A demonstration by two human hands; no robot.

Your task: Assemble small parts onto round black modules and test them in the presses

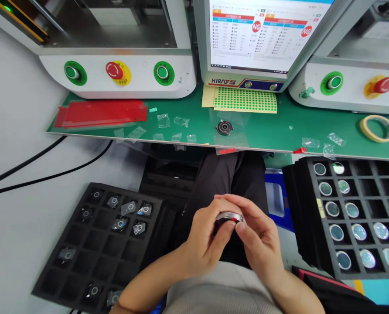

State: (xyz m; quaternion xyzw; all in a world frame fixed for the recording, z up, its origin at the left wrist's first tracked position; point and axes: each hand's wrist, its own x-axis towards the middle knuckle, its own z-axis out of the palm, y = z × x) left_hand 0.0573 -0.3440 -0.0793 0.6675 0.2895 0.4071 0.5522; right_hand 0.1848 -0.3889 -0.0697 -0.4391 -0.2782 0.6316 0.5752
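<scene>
- At the lower center of the frame, we hold a silver-rimmed round part point(229, 216), a bit of red showing on its near edge.
- Our left hand point(205, 233) grasps its left side; our right hand point(260, 233) grasps its right.
- Above center, a black watch piece point(225, 127) lies on the green bench point(266, 135).
- Lower left, we see a foam tray point(105, 244) of wrapped pieces; at right, round discs point(359, 232).

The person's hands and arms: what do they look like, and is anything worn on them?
The left hand and right hand have no gloves, rings or wristbands showing. The forearms are bare, with no sleeves in view. The clothing is a light grey top and dark trousers.
</scene>
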